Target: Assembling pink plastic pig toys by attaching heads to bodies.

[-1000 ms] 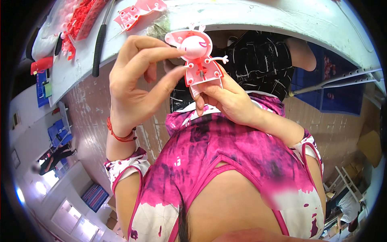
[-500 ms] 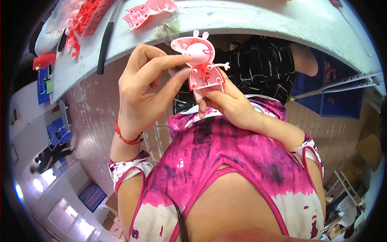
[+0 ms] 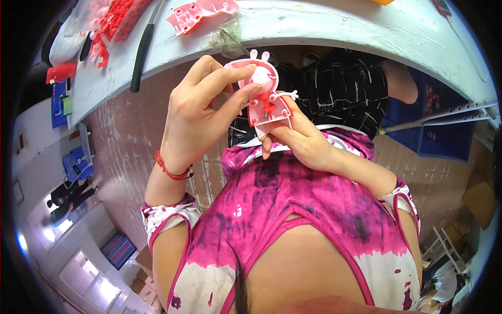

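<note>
Above my lap is a pink plastic toy animal half-shell [image 3: 254, 114], its hollow inside facing up, with small ears at the top and a thin white arm sticking out to the right. My right hand [image 3: 312, 144] grips its lower end, thumb in front and fingers behind. In the head part sits a white rounded piece [image 3: 265, 78] with a dark pink curved mark. The thumb and index finger of my left hand [image 3: 196, 104] close on the left side of this piece. Red inner parts [image 3: 267, 106] and a small metal bit show in the body.
On the white table [image 3: 324, 23] ahead lie pink shell pieces [image 3: 191, 18], a crumpled clear bag [image 3: 226, 41] and a black-handled tool [image 3: 138, 60]. A tray of red parts [image 3: 123, 18] is at the far left. Blue bins [image 3: 444, 138] stand below the table on the right.
My left thumb and index finger have moved right, from the edge of the toy onto the white rounded piece. My right hand keeps its grip on the shell.
</note>
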### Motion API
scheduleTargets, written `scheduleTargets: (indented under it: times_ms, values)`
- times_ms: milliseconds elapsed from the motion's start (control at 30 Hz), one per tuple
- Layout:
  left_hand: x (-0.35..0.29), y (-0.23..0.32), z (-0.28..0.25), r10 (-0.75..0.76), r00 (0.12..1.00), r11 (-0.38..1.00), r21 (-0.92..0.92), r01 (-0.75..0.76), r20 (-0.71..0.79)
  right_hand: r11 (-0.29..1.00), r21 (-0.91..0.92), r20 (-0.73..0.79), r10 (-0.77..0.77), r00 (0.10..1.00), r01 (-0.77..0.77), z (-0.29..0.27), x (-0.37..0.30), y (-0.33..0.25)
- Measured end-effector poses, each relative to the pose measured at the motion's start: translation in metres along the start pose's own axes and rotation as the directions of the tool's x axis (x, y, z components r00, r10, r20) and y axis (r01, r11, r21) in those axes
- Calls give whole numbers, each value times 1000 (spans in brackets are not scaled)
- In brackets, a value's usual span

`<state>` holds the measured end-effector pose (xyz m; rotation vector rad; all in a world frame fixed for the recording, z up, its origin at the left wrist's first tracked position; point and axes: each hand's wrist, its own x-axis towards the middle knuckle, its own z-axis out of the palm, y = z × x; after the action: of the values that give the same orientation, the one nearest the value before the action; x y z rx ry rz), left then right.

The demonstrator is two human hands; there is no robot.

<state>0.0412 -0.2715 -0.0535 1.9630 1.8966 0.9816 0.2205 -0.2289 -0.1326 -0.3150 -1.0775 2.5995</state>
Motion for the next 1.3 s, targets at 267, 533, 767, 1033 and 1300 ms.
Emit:
scheduleTargets:
  times_ms: [267, 533, 767, 1033, 1300]
  values:
    - [-2, 8, 5, -157, 985, 986, -70, 152, -72, 946, 312, -17, 96, 995, -86, -6, 6, 5]
    - [-46, 15, 26, -315, 938, 906, -341, 252, -143, 982, 173, -203, -35, 978, 72, -6, 8, 7]
    - [-53, 25, 49, -389, 919, 911, -175, 373, -62, 983, -13, -303, -179, 936, 184, 3, 10, 9]
    - [-53, 20, 59, -377, 907, 912, -244, 329, -186, 989, 22, -294, -131, 947, 144, 2, 11, 14]
    - [-63, 22, 43, -460, 877, 857, -330, 397, -139, 930, 367, 73, -52, 996, 21, -13, 9, 0]
